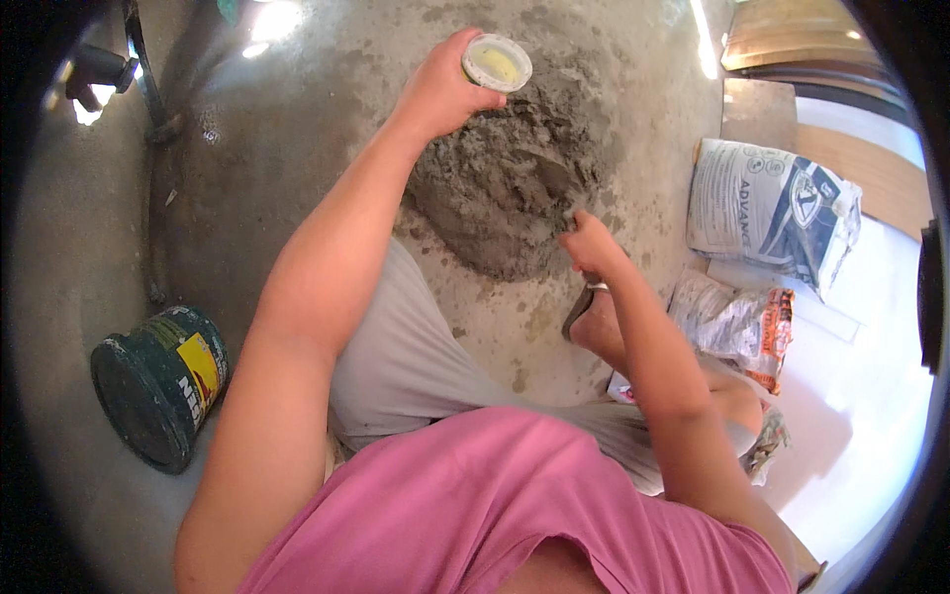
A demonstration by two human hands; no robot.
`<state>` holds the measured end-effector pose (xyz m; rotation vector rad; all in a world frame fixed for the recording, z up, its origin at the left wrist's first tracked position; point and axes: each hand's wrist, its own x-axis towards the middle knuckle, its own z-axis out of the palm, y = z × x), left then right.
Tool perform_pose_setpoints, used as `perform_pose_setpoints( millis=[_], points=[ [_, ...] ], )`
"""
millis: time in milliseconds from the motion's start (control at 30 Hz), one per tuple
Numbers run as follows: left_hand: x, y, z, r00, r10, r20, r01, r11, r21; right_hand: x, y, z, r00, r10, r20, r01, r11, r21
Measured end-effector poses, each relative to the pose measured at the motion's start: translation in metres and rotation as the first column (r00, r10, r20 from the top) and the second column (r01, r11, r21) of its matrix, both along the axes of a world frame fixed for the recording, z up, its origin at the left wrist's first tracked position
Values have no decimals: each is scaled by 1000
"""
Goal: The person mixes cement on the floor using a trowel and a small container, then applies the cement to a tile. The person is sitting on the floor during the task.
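Wet grey mix (505,203) lies heaped in a rough, lumpy mound at the upper middle of the head view, on a concrete floor (297,129) spotted with dark splashes around it. The left hand (442,84), at the top centre, is curled around the side of a round tub (498,62) and has firm hold of it; the tub's open top faces the camera, showing a pale rim and a yellowish inside, above the upper edge of the mound. The right hand (594,247) is at the mound's right edge, its fingers bent inward; whether it grips anything cannot be told. Just below that hand is a sandalled foot (599,327). At the lower left stands a dark green bucket (139,391) with a yellow patch on its label. On the right are a white and blue bag (742,208) and, just below it, a smaller crumpled bag (727,312) with orange markings. Brown boards (792,40) show at the upper right.
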<state>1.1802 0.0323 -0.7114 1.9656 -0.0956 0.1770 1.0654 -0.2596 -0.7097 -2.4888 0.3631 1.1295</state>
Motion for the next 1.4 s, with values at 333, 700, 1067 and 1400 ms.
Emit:
perform_pose_setpoints(
  millis=[333,700,1067,1400],
  points=[
    [-6,3,3,998,-30,-60,28,999,-35,-29,3,-51,550,-784,-288,833,487,263],
    [-20,23,26,997,-16,-76,15,1000,-10,20,36,-94,795,-571,-204,603,713,358],
    [-4,-3,12,999,-35,-26,35,999,-21,-24,56,-25,955,226,193,-168,946,-279],
    [7,-9,7,998,-50,-32,48,997,-59,-24,9,39,955,135,264,-132,991,-27]
  ],
)
